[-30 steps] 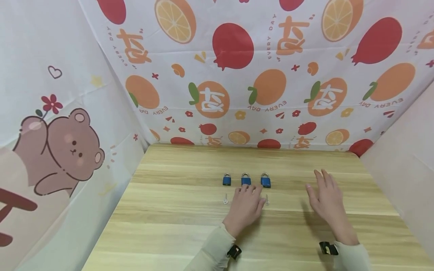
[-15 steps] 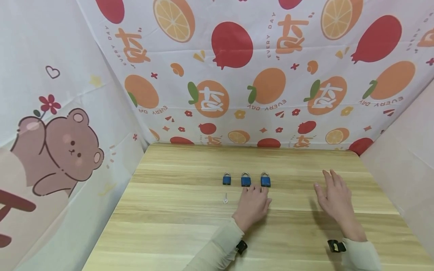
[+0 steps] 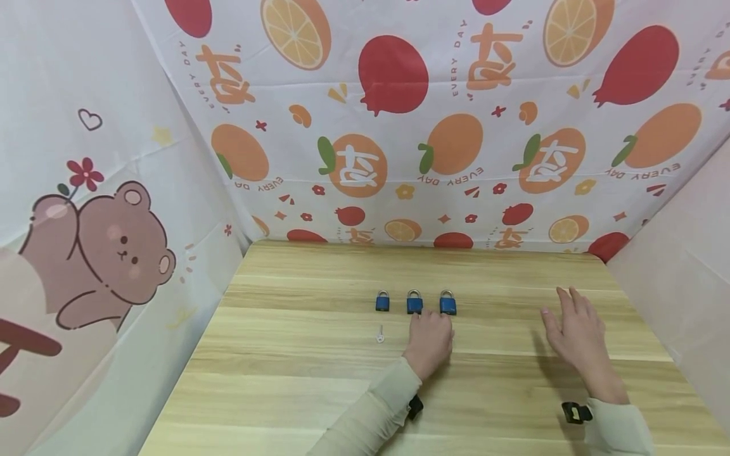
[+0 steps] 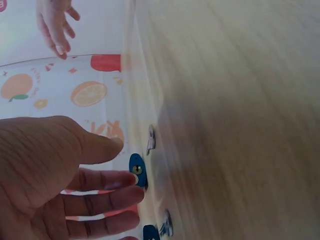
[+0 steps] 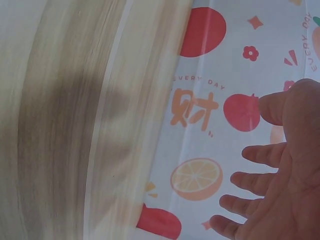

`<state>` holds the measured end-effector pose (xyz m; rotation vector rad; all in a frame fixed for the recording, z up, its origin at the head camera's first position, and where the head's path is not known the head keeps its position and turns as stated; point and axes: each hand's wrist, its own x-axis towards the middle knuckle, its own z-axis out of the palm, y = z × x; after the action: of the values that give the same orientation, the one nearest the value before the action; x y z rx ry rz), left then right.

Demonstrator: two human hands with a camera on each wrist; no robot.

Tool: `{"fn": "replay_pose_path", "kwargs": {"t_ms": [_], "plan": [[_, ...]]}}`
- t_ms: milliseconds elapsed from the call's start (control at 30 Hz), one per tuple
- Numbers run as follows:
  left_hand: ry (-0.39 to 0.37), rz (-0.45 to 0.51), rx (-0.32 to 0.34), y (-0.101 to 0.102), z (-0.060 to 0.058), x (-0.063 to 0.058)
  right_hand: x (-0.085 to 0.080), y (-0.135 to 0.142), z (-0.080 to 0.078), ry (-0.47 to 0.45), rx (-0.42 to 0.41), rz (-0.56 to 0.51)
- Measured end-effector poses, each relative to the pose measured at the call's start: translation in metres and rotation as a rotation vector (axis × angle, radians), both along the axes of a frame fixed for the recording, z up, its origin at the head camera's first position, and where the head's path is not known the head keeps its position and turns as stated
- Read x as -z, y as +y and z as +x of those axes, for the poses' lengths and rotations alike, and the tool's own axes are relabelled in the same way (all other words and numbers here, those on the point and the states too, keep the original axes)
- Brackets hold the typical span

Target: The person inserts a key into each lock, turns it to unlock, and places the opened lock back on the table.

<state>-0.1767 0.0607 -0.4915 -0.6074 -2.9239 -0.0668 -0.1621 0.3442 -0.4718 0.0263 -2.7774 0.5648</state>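
Note:
Three blue padlocks stand in a row on the wooden table: a left padlock (image 3: 383, 301), a middle padlock (image 3: 414, 305) and a right padlock (image 3: 447, 305). A small silver key (image 3: 380, 335) lies in front of the left one. My left hand (image 3: 430, 335) hovers just in front of the middle and right padlocks, and holds nothing. Past its fingers, the left wrist view shows one silver key (image 4: 151, 140) and a second key (image 4: 166, 224); the hand hides both in the head view. My right hand (image 3: 578, 335) is raised at the right, fingers spread, holding nothing.
The wooden table (image 3: 274, 354) meets a fruit-print cloth (image 3: 399, 145) at its back edge. A cloth with a bear (image 3: 122, 253) hangs on the left, and a pale cloth (image 3: 684, 253) on the right. Each wrist wears a black strap.
My left hand has moved right, from the middle padlock toward the right one, covering the right key in the head view. My right hand has drifted right. The padlocks stay put.

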Motion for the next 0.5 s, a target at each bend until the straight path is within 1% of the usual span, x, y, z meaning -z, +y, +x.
{"fn": "replay_pose_path", "kwargs": {"t_ms": [100,233,400,500], "plan": [[-0.026,0.006,-0.032,0.002,-0.002,0.001,0.001,0.001,0.0,-0.018,0.0,-0.005],[-0.065,0.046,-0.056,0.006,-0.005,0.004,0.002,0.004,0.001,-0.031,0.001,-0.006],[-0.118,0.074,-0.069,0.01,-0.008,0.007,0.004,0.007,0.003,-0.033,0.005,-0.01],[-0.132,0.076,-0.07,0.011,-0.008,0.009,0.006,0.008,0.004,-0.04,0.002,-0.009]]}}
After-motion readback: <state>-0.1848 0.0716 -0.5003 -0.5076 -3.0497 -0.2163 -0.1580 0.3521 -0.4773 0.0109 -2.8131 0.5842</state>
